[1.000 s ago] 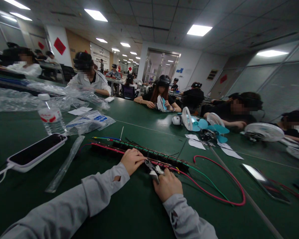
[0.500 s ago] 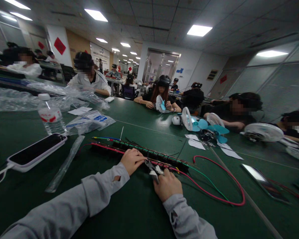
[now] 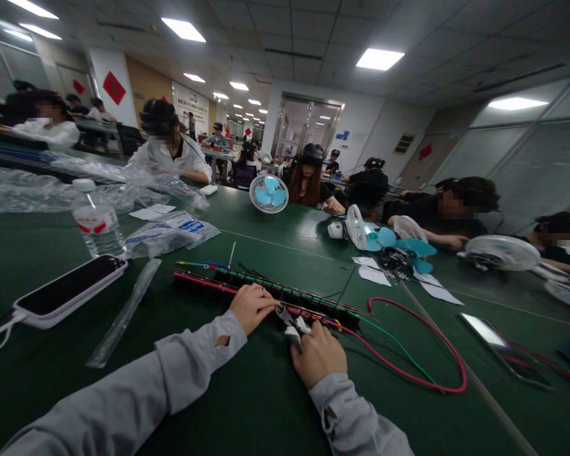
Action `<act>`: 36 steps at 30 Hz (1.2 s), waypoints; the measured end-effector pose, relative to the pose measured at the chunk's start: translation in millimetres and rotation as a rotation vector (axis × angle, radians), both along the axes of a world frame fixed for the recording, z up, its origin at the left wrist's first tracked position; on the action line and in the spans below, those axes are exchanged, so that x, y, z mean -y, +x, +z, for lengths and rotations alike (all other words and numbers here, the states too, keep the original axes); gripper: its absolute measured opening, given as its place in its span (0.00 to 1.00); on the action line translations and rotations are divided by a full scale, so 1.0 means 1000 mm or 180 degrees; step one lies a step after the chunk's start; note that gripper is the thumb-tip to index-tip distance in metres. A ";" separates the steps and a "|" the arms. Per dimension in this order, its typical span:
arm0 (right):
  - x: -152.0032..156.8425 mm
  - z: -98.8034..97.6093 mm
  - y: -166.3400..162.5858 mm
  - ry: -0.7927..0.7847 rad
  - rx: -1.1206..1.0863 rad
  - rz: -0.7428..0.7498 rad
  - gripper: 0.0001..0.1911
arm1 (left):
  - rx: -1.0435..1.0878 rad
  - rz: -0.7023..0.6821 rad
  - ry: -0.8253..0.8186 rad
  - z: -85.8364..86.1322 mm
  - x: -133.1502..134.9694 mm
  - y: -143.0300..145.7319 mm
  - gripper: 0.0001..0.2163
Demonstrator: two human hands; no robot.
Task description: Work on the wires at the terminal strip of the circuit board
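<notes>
A long black strip [image 3: 308, 297] with red, green and blue wires along it lies across the table before me. Dark thin strands, like cable-tie tails, stick out from it. My left hand [image 3: 253, 308] is closed at the strip's near side, fingers pressed together; what they pinch is hidden. In my right hand [image 3: 320, 356] I grip small cutting pliers with white handles [image 3: 292, 334], their grey jaws at the strip's near edge, close to my left fingertips. From the strip's right end a red wire [image 3: 463, 373] and a green wire [image 3: 403, 351] loop out over the table.
Left of the strip are a phone [image 3: 71, 288] on a white cable, a clear plastic sleeve [image 3: 126, 316], a water bottle [image 3: 97, 218] and plastic bags [image 3: 171, 233]. Rightward lie fan parts [image 3: 387, 239], papers [image 3: 374, 272] and another phone [image 3: 503, 348]. Co-workers sit across the table.
Across the table, a small fan has shifted left and now faces me, away from the co-worker's hands. My hands and the pliers have hardly moved.
</notes>
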State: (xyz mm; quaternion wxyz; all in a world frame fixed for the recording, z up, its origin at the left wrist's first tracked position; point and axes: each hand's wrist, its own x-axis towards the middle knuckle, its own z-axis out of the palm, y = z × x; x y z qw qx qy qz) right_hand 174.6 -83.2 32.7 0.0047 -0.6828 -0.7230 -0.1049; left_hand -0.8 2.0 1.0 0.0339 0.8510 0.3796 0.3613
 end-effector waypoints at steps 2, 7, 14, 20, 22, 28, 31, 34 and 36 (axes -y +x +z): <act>0.002 0.003 -0.001 0.0085 -0.0013 0.0093 0.14 | -0.0009 -0.0002 0.0007 0.000 0.000 0.000 0.09; 0.003 0.009 -0.003 0.0138 -0.0053 0.0004 0.14 | -0.0004 0.0012 0.0024 0.000 0.001 0.000 0.09; -0.003 0.002 0.000 0.0055 -0.0108 -0.0108 0.15 | -0.0007 0.0002 0.0039 -0.001 0.000 0.000 0.08; -0.003 0.000 0.001 0.0112 -0.0098 -0.0078 0.16 | 0.0000 -0.0004 0.0029 0.000 0.000 0.000 0.09; -0.002 0.000 0.001 0.0112 -0.0097 -0.0078 0.16 | 0.0002 0.0002 0.0015 0.001 0.001 0.000 0.09; -0.003 0.000 0.001 0.0024 -0.0073 -0.0050 0.15 | -0.0001 0.0010 -0.0021 0.000 0.000 0.000 0.09; -0.003 0.000 0.001 0.0013 -0.0065 -0.0038 0.15 | -0.0010 0.0017 -0.0006 0.000 0.000 0.001 0.09; -0.003 -0.001 0.002 0.0050 -0.0063 -0.0042 0.15 | -0.0004 0.0014 -0.0004 0.000 0.000 0.001 0.09; -0.003 -0.001 0.002 0.0084 -0.0061 -0.0045 0.15 | -0.0001 0.0009 -0.0005 0.001 0.001 0.001 0.09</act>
